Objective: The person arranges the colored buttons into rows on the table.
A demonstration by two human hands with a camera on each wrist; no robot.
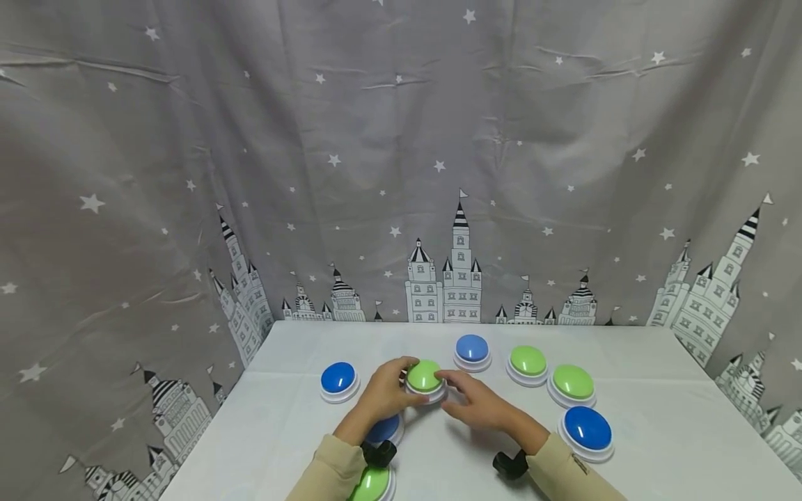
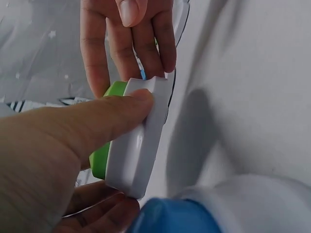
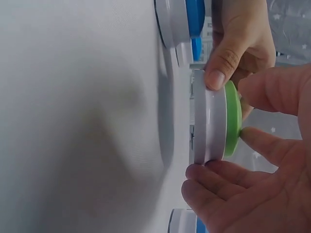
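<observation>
A round push button with a green dome and white base is between my two hands over the white table. My left hand grips its base, thumb along the near rim and fingers round the far side. From the other side, my right hand touches the button with loosely extended fingertips at the green dome and at the base's edge. In the left wrist view, the button's white base stands edge-on, its shadow falling on the table. A blue push button lies partly hidden beneath my left wrist.
Left of my hands sits another blue button. Beyond is a lighter blue one. To the right are two green buttons and a dark blue one. A green button shows by my left sleeve. A grey castle-print curtain hangs behind.
</observation>
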